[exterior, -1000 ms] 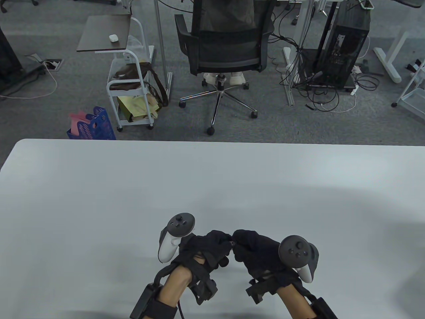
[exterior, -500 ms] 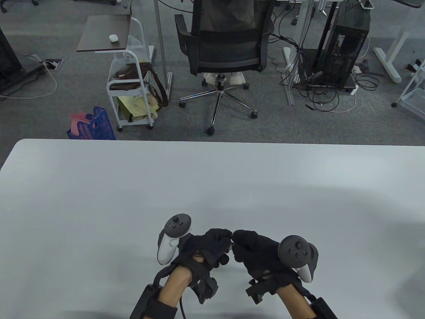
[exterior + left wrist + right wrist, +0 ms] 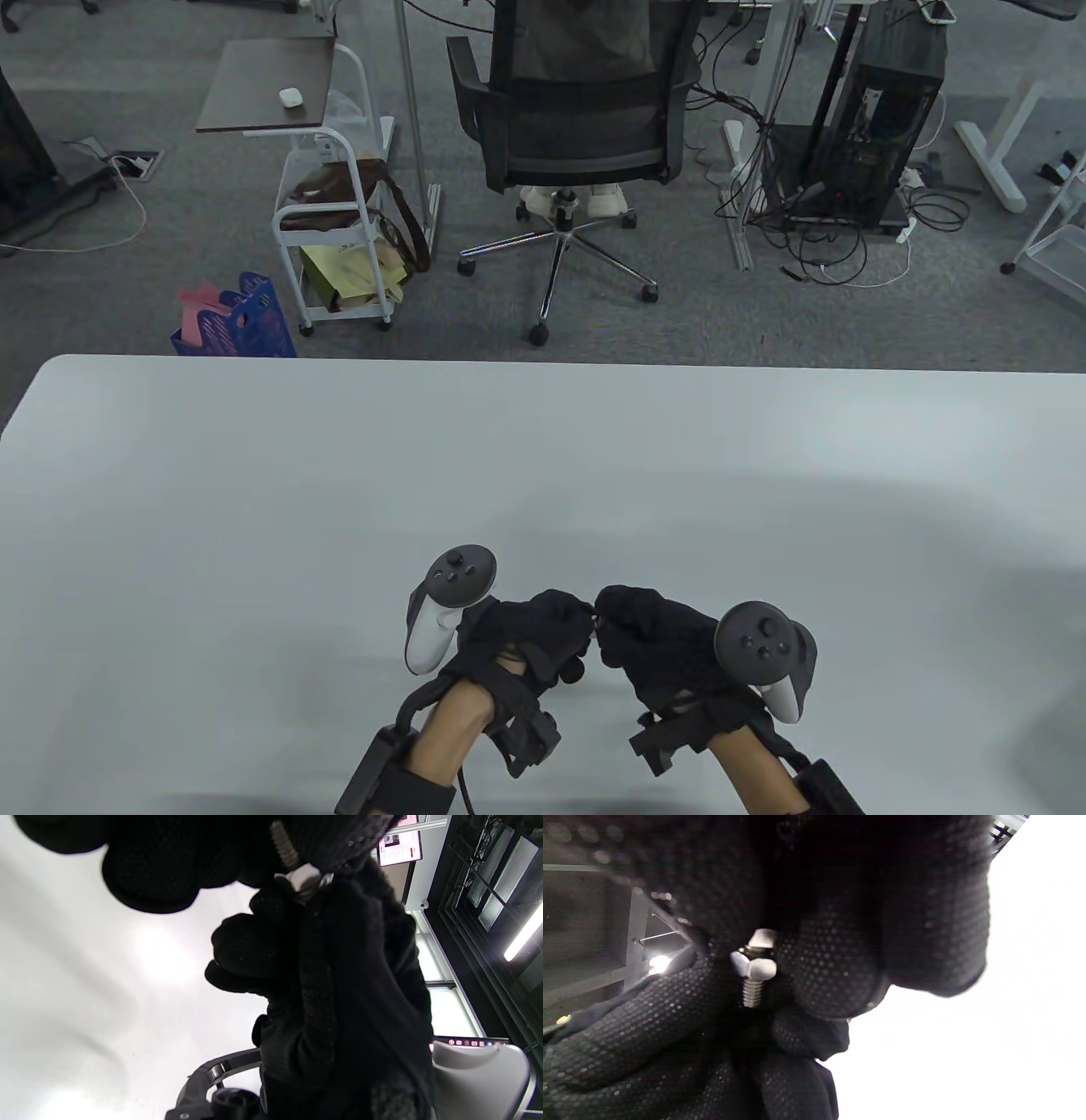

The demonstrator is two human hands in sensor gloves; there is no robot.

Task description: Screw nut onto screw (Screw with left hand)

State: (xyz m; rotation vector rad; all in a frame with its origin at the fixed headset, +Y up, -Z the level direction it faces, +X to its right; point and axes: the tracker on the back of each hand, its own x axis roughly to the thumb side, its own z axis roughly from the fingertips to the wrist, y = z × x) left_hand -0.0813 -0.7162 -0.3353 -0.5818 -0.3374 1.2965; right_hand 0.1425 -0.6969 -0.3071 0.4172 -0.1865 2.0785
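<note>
Near the table's front edge, the left hand (image 3: pixel 530 632) and the right hand (image 3: pixel 657 641) meet fingertip to fingertip above the white table (image 3: pixel 254 509), each with a tracker strapped on its back. In the table view the hardware between them is hidden by the black gloves.

The wrist views show it. In the left wrist view the threaded screw (image 3: pixel 285 844) runs from the left hand's fingers at the top edge down into a bright hex nut (image 3: pixel 300 878), and the nut sits against the right hand's curled fingers. In the right wrist view the nut (image 3: pixel 754 966) sits on the screw (image 3: pixel 752 991) with a short length of thread showing beyond it, both wedged between dotted glove fingertips (image 3: pixel 831 971). So the left hand's fingers pinch the screw shaft and the right hand's fingers pinch at the nut end; exactly which right fingers press the nut I cannot tell.

Beyond the table's far edge stand a black office chair (image 3: pixel 577 110), a white trolley (image 3: pixel 335 246) and a blue crate (image 3: pixel 246 327) on grey carpet.
</note>
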